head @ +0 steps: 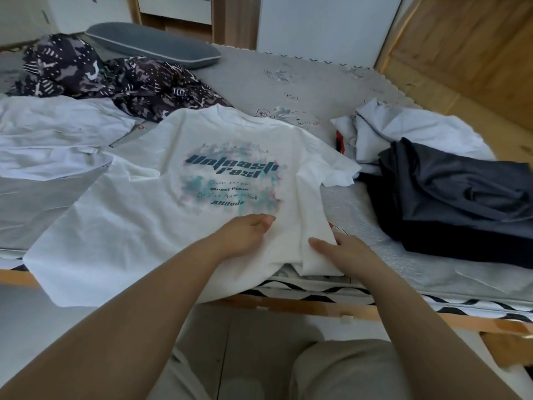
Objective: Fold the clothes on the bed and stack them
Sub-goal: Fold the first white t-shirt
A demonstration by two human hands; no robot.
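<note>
A white T-shirt (150, 215) with a teal printed design lies spread across the near part of the bed (288, 82). Its right side is folded inward. My left hand (245, 232) rests on the shirt just below the print, fingers loosely curled. My right hand (343, 249) grips the folded right edge near the hem, thumb on top of the cloth. A dark navy garment (455, 203) lies loosely folded at the right, with crumpled white clothes (403, 131) behind it. More white clothing (52, 131) lies at the left.
A dark patterned garment (95, 76) is heaped at the back left beside a grey pillow (153, 44). The wooden bed frame (317, 308) runs along the near edge. A wooden panel (467, 44) stands at the right.
</note>
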